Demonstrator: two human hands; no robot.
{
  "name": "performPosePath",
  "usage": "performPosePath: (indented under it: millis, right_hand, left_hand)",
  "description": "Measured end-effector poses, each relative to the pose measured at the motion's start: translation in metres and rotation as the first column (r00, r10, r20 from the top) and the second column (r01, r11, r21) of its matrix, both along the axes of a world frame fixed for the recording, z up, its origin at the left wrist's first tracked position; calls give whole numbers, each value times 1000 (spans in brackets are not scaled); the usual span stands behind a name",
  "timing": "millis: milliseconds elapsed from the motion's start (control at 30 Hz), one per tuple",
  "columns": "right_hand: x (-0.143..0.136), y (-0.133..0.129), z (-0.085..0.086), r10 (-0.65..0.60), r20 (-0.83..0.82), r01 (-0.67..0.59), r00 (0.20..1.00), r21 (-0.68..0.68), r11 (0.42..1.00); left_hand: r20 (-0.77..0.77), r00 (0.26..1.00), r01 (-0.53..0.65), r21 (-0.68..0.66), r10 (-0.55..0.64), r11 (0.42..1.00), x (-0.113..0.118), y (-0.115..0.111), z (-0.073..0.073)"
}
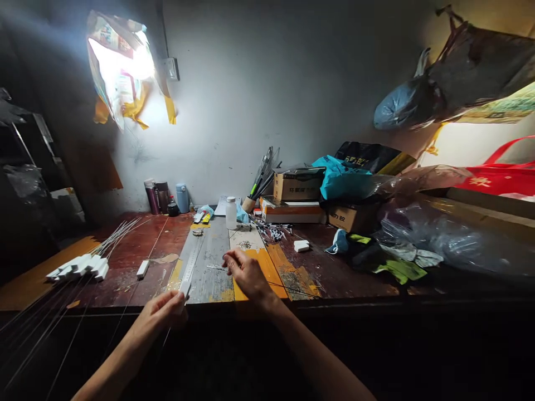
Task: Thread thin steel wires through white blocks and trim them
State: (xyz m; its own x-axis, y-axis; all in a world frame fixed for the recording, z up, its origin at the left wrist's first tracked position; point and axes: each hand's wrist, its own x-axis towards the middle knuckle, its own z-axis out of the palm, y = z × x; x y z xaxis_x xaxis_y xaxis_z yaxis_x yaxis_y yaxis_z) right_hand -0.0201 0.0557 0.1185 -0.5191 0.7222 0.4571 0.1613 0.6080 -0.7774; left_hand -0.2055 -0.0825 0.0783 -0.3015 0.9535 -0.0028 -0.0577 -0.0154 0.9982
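My left hand (165, 312) is closed around a small white block (185, 285) just over the table's front edge. A thin wire hangs below this hand. Beyond the block, a pale ruler-like strip (193, 257) lies on the grey board. To the right, my right hand (248, 275) is raised over the orange part of the work surface, its thumb and fingers pinched together. What sits in that pinch is too small to make out. A thin metallic piece (216, 268) shows beside its fingertips. Another white block (142, 269) with a wire through it lies left of my hands.
Several white blocks (79, 266) with long wires are piled at the left. A plastic bottle (231, 213) stands mid-table, with small dark-and-white pieces (276, 231) nearby. Cardboard boxes (296, 186) and gloves (388, 262) sit right. A bag-shaded lamp (125, 67) hangs upper left.
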Motion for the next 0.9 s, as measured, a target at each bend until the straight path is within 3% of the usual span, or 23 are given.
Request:
performPosePath:
  millis: [100, 200, 267, 567, 900]
  right_hand:
    - [-19, -17, -18, 43, 88, -54, 995, 129, 990]
    - [-40, -27, -36, 65, 178, -104, 982, 217, 971]
    - [-54, -30, -45, 61, 232, -121, 971, 255, 959]
    - [-92, -23, -61, -20, 391, -122, 920, 337, 934]
    - [-102, -18, -69, 10, 468, -212, 884, 381, 900]
  left_hand:
    - [196, 980, -14, -89, 31, 996, -17, -13, -35]
    - [174, 981, -60, -159, 88, 985, -26, -23, -67]
    - [168, 980, -82, -168, 110, 982, -28, -26, -77]
    - [239, 961, -97, -168, 136, 981, -16, -16, -77]
    - [165, 978, -98, -170, 126, 981, -14, -19, -66]
